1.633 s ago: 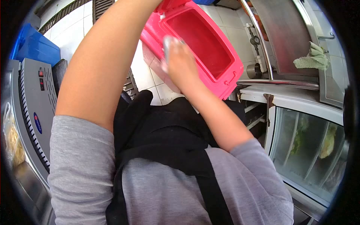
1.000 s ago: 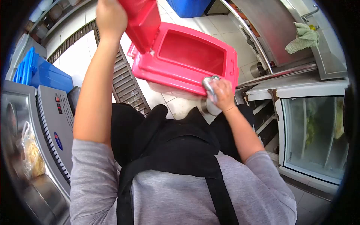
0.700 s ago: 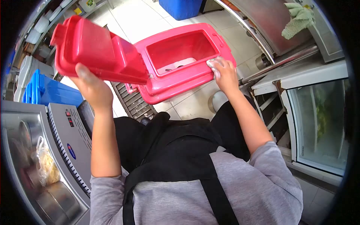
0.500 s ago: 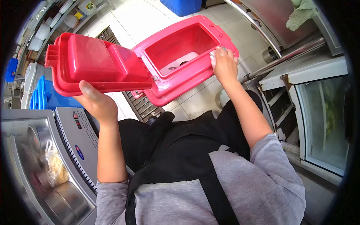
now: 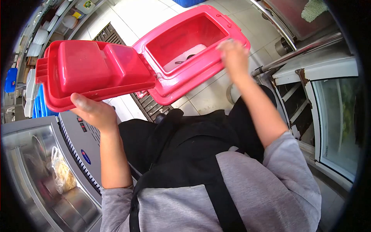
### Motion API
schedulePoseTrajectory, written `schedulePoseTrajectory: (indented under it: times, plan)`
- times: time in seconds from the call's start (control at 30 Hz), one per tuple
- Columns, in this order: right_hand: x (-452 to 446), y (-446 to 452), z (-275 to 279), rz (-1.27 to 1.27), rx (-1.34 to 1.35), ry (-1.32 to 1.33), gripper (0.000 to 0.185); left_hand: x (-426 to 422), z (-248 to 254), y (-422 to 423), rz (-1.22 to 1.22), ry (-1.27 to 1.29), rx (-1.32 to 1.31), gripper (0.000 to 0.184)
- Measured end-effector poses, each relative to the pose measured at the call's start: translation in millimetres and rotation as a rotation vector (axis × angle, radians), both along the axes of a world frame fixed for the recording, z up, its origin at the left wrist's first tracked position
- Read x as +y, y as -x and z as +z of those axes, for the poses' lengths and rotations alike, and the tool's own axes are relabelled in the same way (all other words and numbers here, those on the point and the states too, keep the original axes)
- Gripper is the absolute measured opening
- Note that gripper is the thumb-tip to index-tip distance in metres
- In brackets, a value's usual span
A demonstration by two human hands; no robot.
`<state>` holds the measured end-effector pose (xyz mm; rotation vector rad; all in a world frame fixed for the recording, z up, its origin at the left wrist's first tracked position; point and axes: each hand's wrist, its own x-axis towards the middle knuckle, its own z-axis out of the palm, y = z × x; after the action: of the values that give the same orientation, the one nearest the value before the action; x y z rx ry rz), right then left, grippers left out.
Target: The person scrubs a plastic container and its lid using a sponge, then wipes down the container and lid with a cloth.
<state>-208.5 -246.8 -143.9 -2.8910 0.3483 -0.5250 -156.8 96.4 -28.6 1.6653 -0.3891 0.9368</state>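
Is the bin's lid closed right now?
No, the left hand holds the lid swung open beside the bin, whose opening is uncovered.

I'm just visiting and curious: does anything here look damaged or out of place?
Yes: on the right, the white cabinet frame has a brown, rust-like patch near the glass door, where the finish looks worn. The red bin and the open lid in the left hand show no obvious damage.
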Motion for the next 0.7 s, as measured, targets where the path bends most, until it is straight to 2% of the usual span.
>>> schedulePoseTrajectory:
  times: [0.03,0.13,0.2,0.23,0.27,0.3,0.37,0.43,0.47,0.5,0.53,0.6,0.67,0.7]
  plan:
    - [-19.5,-3.3,4.3,-0.091,-0.013,0.009,0.023,8.4,-5.9,-2.4,-0.008,-0.003,0.005,0.068]
    - [22.1,-2.7,-19.3,-0.018,-0.064,0.035,0.020,7.1,-4.6,-4.2,0.008,-0.029,-0.011,0.068]
    - [93.2,13.2,-20.3,0.182,-0.115,0.051,0.015,2.1,0.8,-1.4,-0.023,-0.050,-0.010,0.065]
    - [127.5,14.6,-23.3,0.287,-0.151,-0.030,0.013,-1.0,3.7,0.9,-0.052,-0.071,-0.006,0.062]
    - [146.4,15.8,-26.4,0.390,-0.186,-0.111,0.011,-4.5,6.1,2.1,-0.055,-0.070,-0.005,0.062]
    - [141.9,16.1,-28.7,0.388,-0.186,-0.106,0.011,-8.8,8.6,1.8,-0.012,-0.088,-0.024,0.065]
    - [120.3,9.8,-32.0,0.291,-0.228,-0.123,0.012,-10.3,10.2,1.1,0.024,-0.101,-0.049,0.068]
    - [51.1,-6.9,-28.9,0.024,-0.185,-0.274,0.017,-2.1,6.8,3.6,-0.002,-0.123,0.002,0.067]
    - [16.4,-11.2,-21.7,-0.059,-0.287,-0.241,0.017,-0.5,4.3,2.7,0.000,-0.122,0.003,0.067]
    - [-23.0,-21.2,-18.3,-0.161,-0.128,-0.369,0.012,1.2,2.2,2.6,0.000,-0.085,0.003,0.067]
    - [-52.4,-25.6,-23.7,-0.120,-0.328,-0.138,0.010,1.6,1.2,2.8,0.000,-0.045,-0.002,0.066]
    - [-48.9,-29.5,-13.2,-0.167,-0.321,-0.129,0.010,0.4,2.2,3.9,-0.008,-0.047,-0.015,0.063]
    - [-6.2,-22.2,-19.7,-0.258,-0.175,-0.078,0.011,-1.9,5.7,2.9,-0.016,-0.052,-0.029,0.060]
    - [26.2,-16.5,-30.7,-0.127,-0.260,-0.130,0.013,-3.6,6.8,2.9,-0.035,-0.048,-0.030,0.060]
